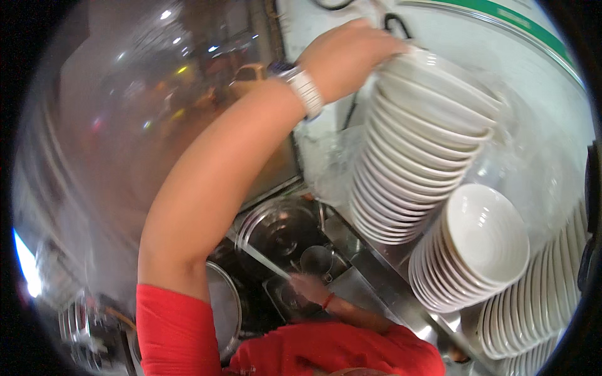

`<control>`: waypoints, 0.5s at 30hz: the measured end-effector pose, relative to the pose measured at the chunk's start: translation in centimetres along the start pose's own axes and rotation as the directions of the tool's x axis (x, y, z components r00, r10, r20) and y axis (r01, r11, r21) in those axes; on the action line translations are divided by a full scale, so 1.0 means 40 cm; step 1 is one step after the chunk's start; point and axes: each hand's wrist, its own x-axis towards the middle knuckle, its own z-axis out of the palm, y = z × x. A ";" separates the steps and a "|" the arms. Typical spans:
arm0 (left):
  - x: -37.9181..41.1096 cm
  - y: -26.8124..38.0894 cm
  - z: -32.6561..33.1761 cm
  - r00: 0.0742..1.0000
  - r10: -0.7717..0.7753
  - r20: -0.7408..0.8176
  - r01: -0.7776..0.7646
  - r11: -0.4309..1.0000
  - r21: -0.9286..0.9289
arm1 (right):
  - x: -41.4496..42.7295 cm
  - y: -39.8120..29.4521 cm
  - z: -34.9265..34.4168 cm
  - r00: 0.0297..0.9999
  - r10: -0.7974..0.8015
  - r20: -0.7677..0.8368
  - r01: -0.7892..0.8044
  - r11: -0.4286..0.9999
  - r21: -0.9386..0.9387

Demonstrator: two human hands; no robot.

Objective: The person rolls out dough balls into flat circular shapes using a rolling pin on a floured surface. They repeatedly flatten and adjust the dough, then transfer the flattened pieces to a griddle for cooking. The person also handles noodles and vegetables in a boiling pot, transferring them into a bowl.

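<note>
My left hand, with a watch on its wrist, is raised at the top. Its fingers grip the rim of the top bowl on a tall, leaning stack of white bowls. Lower down, my right hand, with a red cord on the wrist, closes around a long-handled utensil. The utensil's handle slants up-left across a large round pot; its far end is not clear. A small round vessel lies just beyond that hand.
A second bowl stack leans beside the tall one, with more stacked white dishware at the right rim. Another wide pot is below my left forearm. A metal counter runs along the right. Glass or clear sheeting stands at left.
</note>
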 end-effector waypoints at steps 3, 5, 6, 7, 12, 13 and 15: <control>0.035 -0.016 0.006 0.995 -0.049 0.082 0.042 0.995 0.086 | -0.032 0.010 -0.008 0.997 0.075 -0.016 -0.072 0.987 0.144; 0.056 -0.038 0.038 0.996 -0.003 0.090 -0.005 0.996 0.093 | -0.055 0.015 -0.013 0.998 0.060 -0.023 -0.057 0.990 0.128; 0.069 -0.033 0.024 0.983 -0.054 0.178 0.049 0.998 0.034 | -0.057 0.018 -0.015 0.998 0.047 -0.031 -0.042 0.991 0.127; 0.076 -0.033 0.002 0.980 -0.040 0.196 0.039 0.999 0.005 | -0.059 0.031 -0.019 0.999 0.040 -0.013 -0.037 0.986 0.164; 0.098 -0.032 -0.015 0.962 -0.008 0.274 0.055 0.985 -0.165 | -0.076 0.041 -0.015 0.995 0.100 -0.019 -0.094 0.973 0.209; 0.103 -0.031 -0.007 0.962 -0.009 0.273 0.067 0.977 -0.203 | -0.080 0.035 -0.017 0.993 0.117 -0.030 -0.108 0.974 0.201; 0.126 -0.042 0.026 0.977 -0.010 0.214 0.046 0.986 -0.162 | -0.080 0.038 -0.017 0.993 0.112 -0.019 -0.106 0.974 0.200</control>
